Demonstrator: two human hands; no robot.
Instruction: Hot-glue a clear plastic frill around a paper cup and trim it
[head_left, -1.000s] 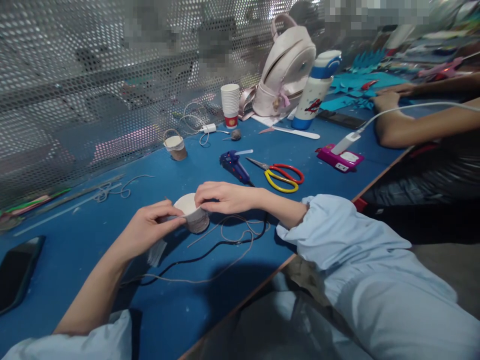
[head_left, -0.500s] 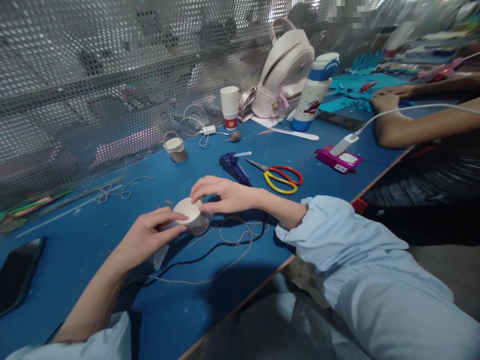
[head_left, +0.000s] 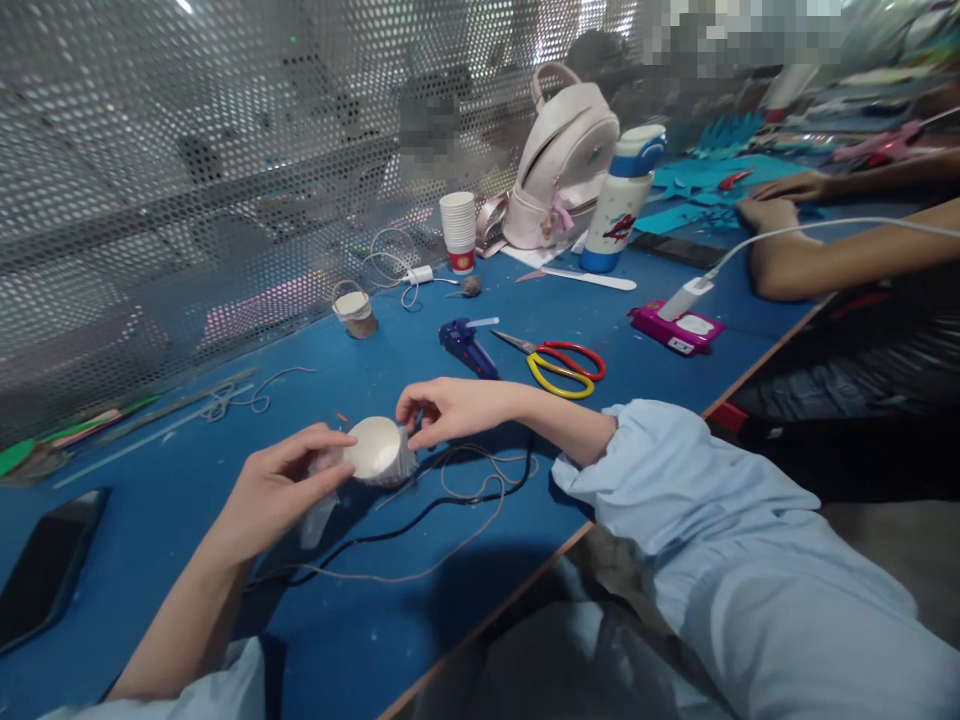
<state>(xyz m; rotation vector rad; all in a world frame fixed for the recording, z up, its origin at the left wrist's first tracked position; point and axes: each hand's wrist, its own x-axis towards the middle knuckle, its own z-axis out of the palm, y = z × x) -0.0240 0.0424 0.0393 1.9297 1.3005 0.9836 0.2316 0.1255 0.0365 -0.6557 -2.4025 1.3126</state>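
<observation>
A small white paper cup [head_left: 377,452] wrapped in twine lies tipped on the blue table [head_left: 390,620], its base facing me. My left hand [head_left: 277,490] grips its left side, thumb and fingers closed on it, with a scrap of clear plastic beneath. My right hand [head_left: 450,410] pinches the cup's right edge with thumb and fingertips. Loose twine [head_left: 465,480] and a black cord [head_left: 420,515] trail from under the cup toward the table's front edge.
A blue glue gun [head_left: 466,342] and red-and-yellow scissors [head_left: 559,360] lie behind my hands. Further back stand a twine-wrapped cup [head_left: 355,310], stacked paper cups [head_left: 458,228], a pink backpack [head_left: 559,160] and a bottle [head_left: 622,195]. A phone [head_left: 45,565] lies left. Another person's arms [head_left: 825,255] rest at right.
The cup has been tipped and turned so its base faces me. My right hand moved from the top of the cup to its right edge.
</observation>
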